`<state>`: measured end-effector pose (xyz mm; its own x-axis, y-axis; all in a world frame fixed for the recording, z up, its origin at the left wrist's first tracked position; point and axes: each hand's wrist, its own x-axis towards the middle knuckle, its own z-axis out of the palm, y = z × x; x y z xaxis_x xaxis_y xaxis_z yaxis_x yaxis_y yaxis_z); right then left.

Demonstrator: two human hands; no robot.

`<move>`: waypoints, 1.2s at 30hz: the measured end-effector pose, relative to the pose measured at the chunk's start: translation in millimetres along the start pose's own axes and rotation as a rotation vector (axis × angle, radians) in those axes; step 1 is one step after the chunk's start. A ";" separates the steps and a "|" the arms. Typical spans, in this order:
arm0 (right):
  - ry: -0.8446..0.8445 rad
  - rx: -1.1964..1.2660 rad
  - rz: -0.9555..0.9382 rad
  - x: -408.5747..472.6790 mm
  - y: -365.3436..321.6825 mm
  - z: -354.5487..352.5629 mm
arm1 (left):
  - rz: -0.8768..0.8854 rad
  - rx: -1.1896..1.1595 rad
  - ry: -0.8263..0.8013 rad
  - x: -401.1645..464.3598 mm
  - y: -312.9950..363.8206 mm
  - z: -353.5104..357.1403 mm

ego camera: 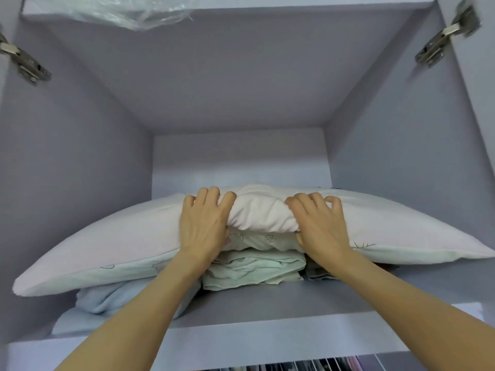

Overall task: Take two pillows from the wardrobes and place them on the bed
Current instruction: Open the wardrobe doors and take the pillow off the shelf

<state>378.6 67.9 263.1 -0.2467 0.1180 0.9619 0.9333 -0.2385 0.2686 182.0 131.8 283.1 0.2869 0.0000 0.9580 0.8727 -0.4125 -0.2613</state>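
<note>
A long pillow (pixel 115 245), pale pink on top and pale green with small line drawings underneath, lies across an upper wardrobe shelf (pixel 267 298). It rests on folded linens. My left hand (pixel 203 223) grips its front middle, fingers curled over the top and thumb tucked under. My right hand (pixel 318 226) grips it just to the right the same way. The fabric bunches up between the two hands. No second pillow can be made out.
Folded pale green bedding (pixel 254 271) and a light blue cloth (pixel 115 295) lie under the pillow. A clear plastic bag (pixel 128 12) hangs over the shelf above. Door hinges (pixel 26 65) sit on both side walls. Hangers (pixel 308 366) show below.
</note>
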 end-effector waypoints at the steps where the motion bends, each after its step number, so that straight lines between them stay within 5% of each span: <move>1: 0.013 -0.002 -0.001 -2.1 0.1 -9.9 | 0.000 0.008 0.033 -4.2 2.5 -10.3; 10: 0.030 0.152 0.057 -92.2 -30.6 -88.7 | 0.059 -0.076 0.110 -90.0 16.5 -100.8; 17: -0.254 0.184 0.001 -143.8 -45.0 -123.4 | 0.195 -0.111 -0.290 -143.5 12.6 -131.7; 23: -0.402 0.253 -0.070 -165.1 -49.4 -133.4 | 0.201 -0.218 -0.295 -166.4 4.8 -138.3; 28: -0.211 0.332 0.044 -132.2 -58.4 -129.3 | -0.022 -0.207 -0.102 -109.8 4.8 -129.1; 36: -0.097 0.259 0.157 -30.2 -58.4 -93.7 | 0.010 0.023 -0.255 -115.5 -1.5 -88.3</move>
<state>307.1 -12.1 223.2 -0.0803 0.1933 0.9779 0.9965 -0.0088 0.0836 112.7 52.0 183.3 0.3831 0.2272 0.8953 0.8774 -0.3926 -0.2758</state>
